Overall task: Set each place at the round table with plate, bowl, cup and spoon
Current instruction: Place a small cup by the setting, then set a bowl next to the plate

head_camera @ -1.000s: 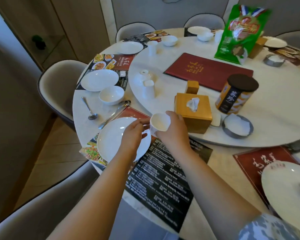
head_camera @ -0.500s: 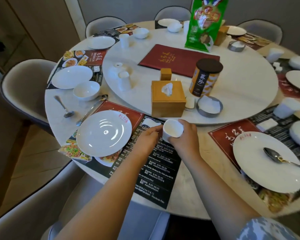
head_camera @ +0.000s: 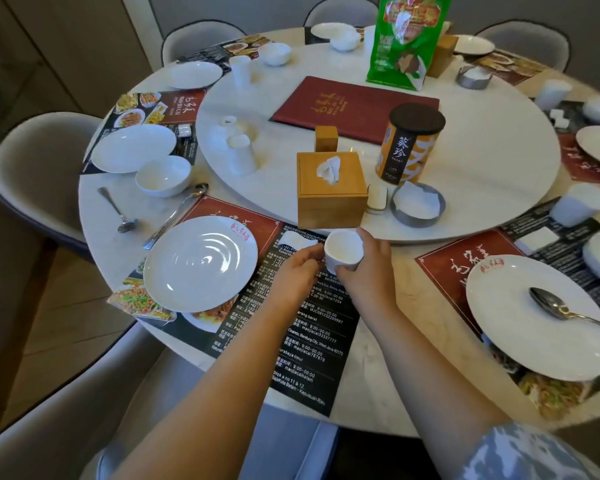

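My right hand [head_camera: 369, 268] grips a small white cup [head_camera: 342, 251] over the black placemat [head_camera: 305, 337] at the near place. My left hand [head_camera: 297, 271] rests beside it, fingertips touching the cup's left side. A white plate [head_camera: 200, 263] lies left of my hands on the same mat. Two spoons [head_camera: 174, 216] [head_camera: 116, 211] lie on the marble left of that plate. The place at far left has a plate [head_camera: 134, 148] and a bowl [head_camera: 162, 175]. At right, a plate [head_camera: 537, 317] carries a spoon [head_camera: 565, 311], with a cup [head_camera: 577, 206] behind it.
A wooden tissue box [head_camera: 331, 192] stands on the turntable [head_camera: 482, 174] just behind the cup, beside an orange tin [head_camera: 411, 143], a metal dish [head_camera: 417, 204], a red menu [head_camera: 354, 107] and a green bag [head_camera: 407, 39]. Grey chairs [head_camera: 28, 168] ring the table.
Both hands have carried the cup rightward from above the near plate to over the black mat. The view has swung right, showing the right-hand place.
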Tool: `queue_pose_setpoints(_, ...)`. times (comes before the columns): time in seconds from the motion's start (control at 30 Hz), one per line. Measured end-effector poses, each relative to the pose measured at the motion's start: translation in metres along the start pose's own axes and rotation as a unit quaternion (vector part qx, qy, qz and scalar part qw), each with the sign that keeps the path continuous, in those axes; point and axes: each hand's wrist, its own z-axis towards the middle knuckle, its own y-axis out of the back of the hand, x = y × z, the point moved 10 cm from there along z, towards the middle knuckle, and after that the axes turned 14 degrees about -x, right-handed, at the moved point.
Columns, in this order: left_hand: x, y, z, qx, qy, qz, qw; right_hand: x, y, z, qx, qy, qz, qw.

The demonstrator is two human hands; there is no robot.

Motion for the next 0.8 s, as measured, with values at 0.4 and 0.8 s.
queue_pose_setpoints(0.4, 0.02, 0.1, -0.064, 0.005, -0.022, -0.019, 1.0, 0.04, -0.005, -0.135, -0.073, 0.001, 0.063, 0.995)
queue_pose_setpoints(0.8, 0.066, 0.271, -0.124, -0.046, -0.017, -0.011, 0.999, 0.128, -0.058, -0.269, -0.036, 0.032, 0.127, 0.991)
